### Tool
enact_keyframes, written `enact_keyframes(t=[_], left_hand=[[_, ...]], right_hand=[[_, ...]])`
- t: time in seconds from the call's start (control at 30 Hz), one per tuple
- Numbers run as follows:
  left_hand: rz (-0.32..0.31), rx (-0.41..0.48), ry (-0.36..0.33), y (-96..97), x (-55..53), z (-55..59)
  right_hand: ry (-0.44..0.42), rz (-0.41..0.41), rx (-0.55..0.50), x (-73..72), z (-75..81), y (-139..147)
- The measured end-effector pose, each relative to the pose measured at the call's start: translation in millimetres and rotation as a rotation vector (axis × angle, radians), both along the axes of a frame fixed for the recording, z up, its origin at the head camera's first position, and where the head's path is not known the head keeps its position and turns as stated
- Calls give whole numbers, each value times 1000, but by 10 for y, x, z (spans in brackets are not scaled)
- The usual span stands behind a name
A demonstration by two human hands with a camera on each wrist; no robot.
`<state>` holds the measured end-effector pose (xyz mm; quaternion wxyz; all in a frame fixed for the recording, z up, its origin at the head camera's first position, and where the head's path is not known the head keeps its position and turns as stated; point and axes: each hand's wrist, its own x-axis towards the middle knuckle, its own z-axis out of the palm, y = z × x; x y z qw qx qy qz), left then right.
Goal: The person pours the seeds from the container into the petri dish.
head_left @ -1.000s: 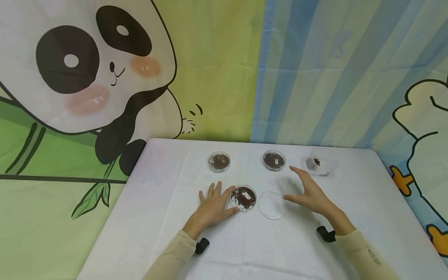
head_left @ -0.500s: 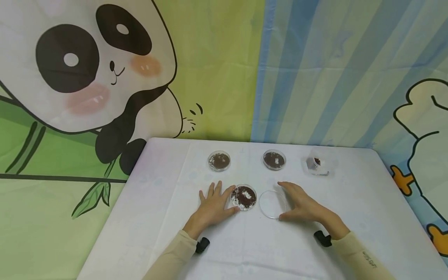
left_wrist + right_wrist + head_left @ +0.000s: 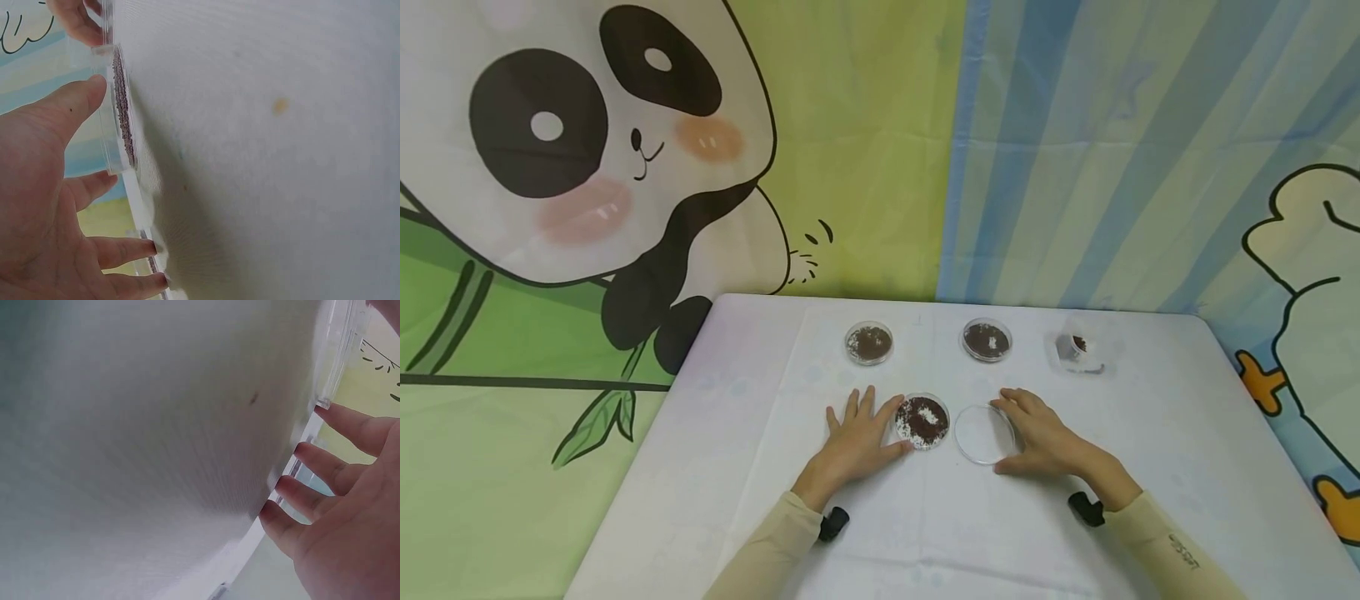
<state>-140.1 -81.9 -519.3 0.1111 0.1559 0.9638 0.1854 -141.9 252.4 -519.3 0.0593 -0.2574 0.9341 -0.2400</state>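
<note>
A petri dish (image 3: 922, 422) filled with dark brown granules over a white base lies at the middle of the table. My left hand (image 3: 853, 450) holds it at its left rim between thumb and index finger; the other fingers are spread out. In the left wrist view the thumb (image 3: 87, 94) presses the dish's clear side wall. Just right of the dish lies a clear round lid (image 3: 985, 435) with nothing in it. My right hand (image 3: 1041, 440) grips that lid's right side, thumb at the near edge and fingers at the far edge. Its other fingertips (image 3: 284, 482) rest on the table.
Two more granule-filled petri dishes stand behind, one at left (image 3: 868, 343) and one at right (image 3: 987, 340). Farther right, a small clear cup (image 3: 1071, 347) with brown granules sits on a clear tray (image 3: 1101, 337). A white cloth covers the table (image 3: 737, 467); a printed curtain (image 3: 865, 167) hangs behind it.
My right hand has come left and down from beside the lid, and its thumb and fingers have closed in on the lid's rim. The left hand and the dish have stayed put.
</note>
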Motion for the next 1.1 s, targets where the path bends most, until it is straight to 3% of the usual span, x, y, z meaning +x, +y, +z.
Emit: enact_keyframes(t=[0.3,1.1], left_hand=[[1,-2,-5,0,-3,-14],[-6,-5,0,-5,14,0]], right_hand=[[11,-4,-4,-13,8,-14],[23,-27,-197,-57,45,-62]])
